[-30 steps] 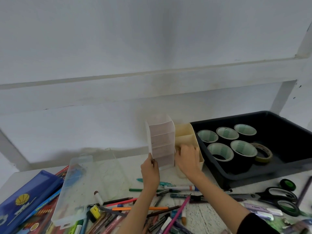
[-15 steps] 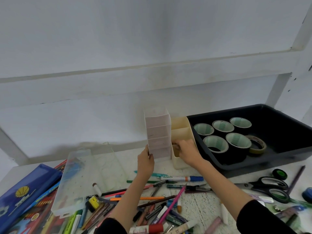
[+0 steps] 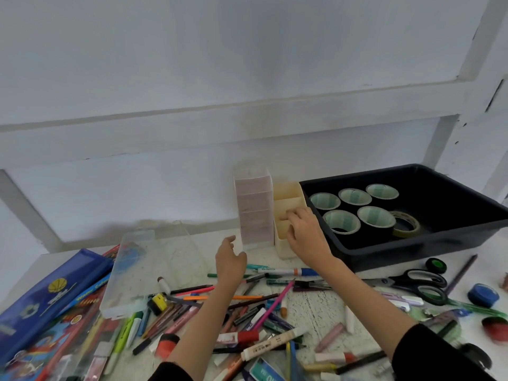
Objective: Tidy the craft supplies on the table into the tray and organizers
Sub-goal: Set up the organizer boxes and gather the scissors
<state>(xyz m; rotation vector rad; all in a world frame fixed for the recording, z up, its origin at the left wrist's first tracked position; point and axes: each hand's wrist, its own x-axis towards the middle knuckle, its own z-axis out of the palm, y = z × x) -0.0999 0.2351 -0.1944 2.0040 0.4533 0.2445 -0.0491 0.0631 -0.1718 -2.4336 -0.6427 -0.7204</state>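
A translucent pink stepped organizer (image 3: 254, 209) stands upright against the wall, touching a cream organizer (image 3: 288, 204) on its right. My left hand (image 3: 229, 259) hovers open just left of the pink organizer's base, holding nothing. My right hand (image 3: 303, 233) rests on the cream organizer's front, fingers curled over a divider. A black tray (image 3: 428, 237) to the right holds several tape rolls (image 3: 342, 221). Pens, markers and pencils (image 3: 247, 306) lie scattered on the table in front.
A clear plastic case (image 3: 137, 268) lies open at the left beside a blue pencil pouch (image 3: 46, 301). Black scissors (image 3: 420, 281), a blue tape roll (image 3: 483, 295) and a small green-capped item (image 3: 436, 265) lie at the right. A wall ledge runs behind.
My left hand has let go of the pink organizer, which now stands against the wall, and has drawn back and down. My right hand stays on the cream organizer.
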